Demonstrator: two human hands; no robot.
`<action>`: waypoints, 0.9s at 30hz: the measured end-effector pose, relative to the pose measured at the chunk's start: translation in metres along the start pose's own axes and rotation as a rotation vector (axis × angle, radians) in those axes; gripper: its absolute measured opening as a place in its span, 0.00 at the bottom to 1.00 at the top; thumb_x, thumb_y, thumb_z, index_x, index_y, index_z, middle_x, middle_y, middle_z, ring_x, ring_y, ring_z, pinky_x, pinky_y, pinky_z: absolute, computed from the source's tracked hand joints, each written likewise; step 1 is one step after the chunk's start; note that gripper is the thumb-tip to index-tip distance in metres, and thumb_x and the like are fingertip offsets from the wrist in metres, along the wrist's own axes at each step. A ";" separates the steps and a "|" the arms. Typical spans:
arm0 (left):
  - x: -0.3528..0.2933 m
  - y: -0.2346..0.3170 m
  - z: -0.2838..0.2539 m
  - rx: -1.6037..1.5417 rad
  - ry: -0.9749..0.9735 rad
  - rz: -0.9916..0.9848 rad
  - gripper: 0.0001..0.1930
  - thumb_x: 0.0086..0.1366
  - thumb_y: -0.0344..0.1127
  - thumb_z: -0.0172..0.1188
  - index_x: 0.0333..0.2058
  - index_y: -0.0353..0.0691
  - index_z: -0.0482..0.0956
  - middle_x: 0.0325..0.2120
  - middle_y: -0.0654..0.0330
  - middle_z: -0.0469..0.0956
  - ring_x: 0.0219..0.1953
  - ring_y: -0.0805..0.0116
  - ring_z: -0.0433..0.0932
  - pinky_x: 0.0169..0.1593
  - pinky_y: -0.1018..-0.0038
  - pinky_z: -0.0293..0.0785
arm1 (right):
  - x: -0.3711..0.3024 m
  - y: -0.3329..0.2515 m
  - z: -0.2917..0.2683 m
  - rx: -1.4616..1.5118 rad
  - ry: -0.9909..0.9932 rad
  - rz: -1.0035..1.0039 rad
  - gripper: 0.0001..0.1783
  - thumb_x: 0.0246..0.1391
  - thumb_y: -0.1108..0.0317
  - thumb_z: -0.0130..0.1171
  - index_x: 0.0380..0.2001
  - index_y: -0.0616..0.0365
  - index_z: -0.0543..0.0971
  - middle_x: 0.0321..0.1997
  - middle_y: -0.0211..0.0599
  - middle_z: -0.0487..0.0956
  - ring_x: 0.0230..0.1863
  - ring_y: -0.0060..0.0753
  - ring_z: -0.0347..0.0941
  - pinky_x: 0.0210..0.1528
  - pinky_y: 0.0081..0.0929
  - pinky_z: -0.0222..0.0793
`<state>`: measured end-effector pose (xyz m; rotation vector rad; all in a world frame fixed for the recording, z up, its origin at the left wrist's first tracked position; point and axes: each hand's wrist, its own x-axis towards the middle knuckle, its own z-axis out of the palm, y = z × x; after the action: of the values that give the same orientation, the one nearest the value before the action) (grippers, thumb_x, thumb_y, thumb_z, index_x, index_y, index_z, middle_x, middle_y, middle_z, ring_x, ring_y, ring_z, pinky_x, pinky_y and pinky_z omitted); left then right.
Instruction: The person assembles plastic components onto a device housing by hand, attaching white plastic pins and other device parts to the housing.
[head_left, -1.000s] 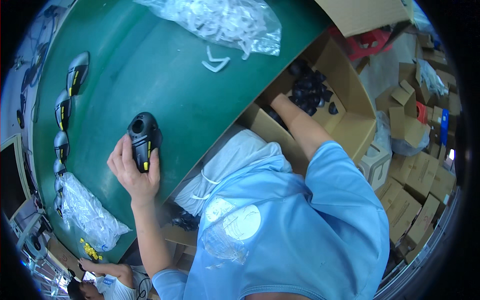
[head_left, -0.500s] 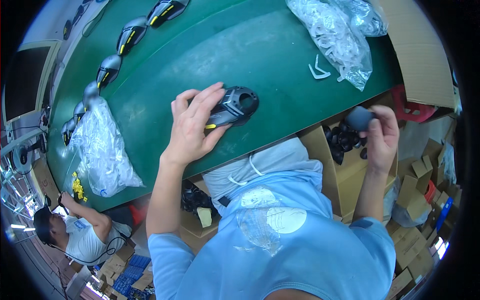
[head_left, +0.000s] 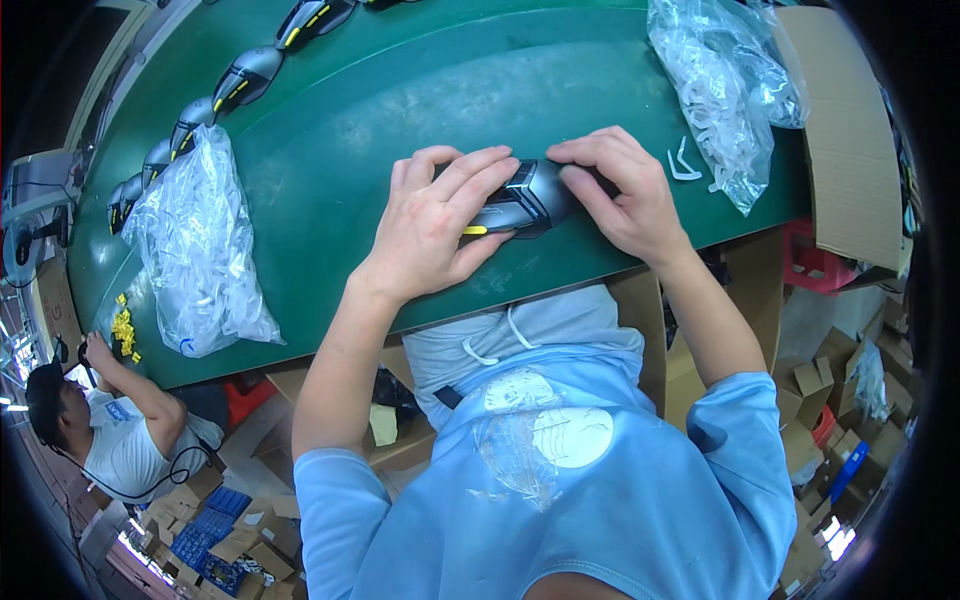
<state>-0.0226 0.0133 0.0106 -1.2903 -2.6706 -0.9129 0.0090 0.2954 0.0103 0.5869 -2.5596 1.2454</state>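
Note:
A grey and black computer mouse (head_left: pixel 497 212) with a yellow side strip lies on the green worktable, in front of my body. My left hand (head_left: pixel 425 225) is wrapped over its left end, thumb along the near side and fingers across the top. A dark grey rounded cover (head_left: pixel 551 188) sits at the mouse's right end, over where the round opening was. At the cover's far right edge, my right hand (head_left: pixel 628 198) grips it with thumb and bent fingers. Whether the cover is fully seated cannot be seen.
A row of similar mice (head_left: pixel 247 78) runs along the table's far left. A clear plastic bag (head_left: pixel 200 250) lies left, near yellow pieces (head_left: pixel 123 330). Another bag of white parts (head_left: pixel 720 110) lies right, beside cardboard (head_left: pixel 850 140). A co-worker (head_left: pixel 120 430) is at far left.
My right hand has moved left from above the open box to the mouse, bringing the dark grey cover onto its right end. My left hand still holds the mouse.

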 end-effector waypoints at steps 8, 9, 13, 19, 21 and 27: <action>-0.003 0.008 0.003 0.028 -0.037 -0.007 0.40 0.58 0.47 0.80 0.68 0.47 0.77 0.65 0.61 0.80 0.62 0.47 0.74 0.66 0.52 0.68 | 0.001 -0.009 -0.015 -0.136 -0.273 -0.167 0.27 0.53 0.58 0.81 0.55 0.55 0.87 0.55 0.36 0.89 0.52 0.45 0.81 0.56 0.39 0.78; -0.003 0.005 0.004 0.039 -0.038 -0.008 0.40 0.58 0.48 0.80 0.69 0.47 0.76 0.65 0.61 0.80 0.62 0.47 0.73 0.66 0.51 0.68 | 0.004 -0.005 -0.013 -0.140 -0.270 -0.169 0.29 0.52 0.56 0.81 0.55 0.55 0.86 0.54 0.36 0.89 0.51 0.45 0.81 0.56 0.39 0.78; -0.001 0.004 0.007 0.036 -0.018 -0.004 0.40 0.59 0.48 0.79 0.69 0.47 0.76 0.65 0.60 0.79 0.63 0.46 0.73 0.66 0.51 0.68 | 0.003 -0.005 -0.005 -0.115 -0.249 -0.130 0.34 0.48 0.57 0.84 0.56 0.61 0.84 0.58 0.41 0.88 0.53 0.47 0.82 0.57 0.39 0.77; -0.002 0.003 0.005 0.030 -0.016 0.001 0.40 0.59 0.48 0.79 0.69 0.47 0.75 0.64 0.60 0.79 0.63 0.47 0.73 0.66 0.52 0.68 | 0.013 0.001 -0.010 -0.154 -0.275 -0.245 0.30 0.50 0.52 0.82 0.55 0.52 0.87 0.55 0.32 0.89 0.49 0.42 0.81 0.55 0.39 0.79; -0.001 0.003 0.006 0.027 -0.012 -0.001 0.40 0.59 0.48 0.79 0.69 0.47 0.75 0.64 0.60 0.79 0.63 0.47 0.73 0.66 0.52 0.68 | 0.012 0.003 -0.009 -0.148 -0.268 -0.238 0.31 0.50 0.51 0.82 0.56 0.51 0.87 0.56 0.32 0.88 0.50 0.41 0.81 0.55 0.39 0.79; -0.002 0.004 0.006 0.040 -0.018 0.001 0.41 0.59 0.48 0.79 0.69 0.47 0.75 0.65 0.60 0.79 0.63 0.48 0.73 0.66 0.52 0.67 | 0.017 0.004 -0.012 -0.086 -0.297 -0.189 0.33 0.51 0.50 0.82 0.57 0.53 0.86 0.56 0.33 0.88 0.50 0.44 0.81 0.55 0.39 0.79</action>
<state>-0.0171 0.0171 0.0077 -1.2972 -2.6876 -0.8466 -0.0072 0.3027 0.0216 1.0367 -2.6959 1.0472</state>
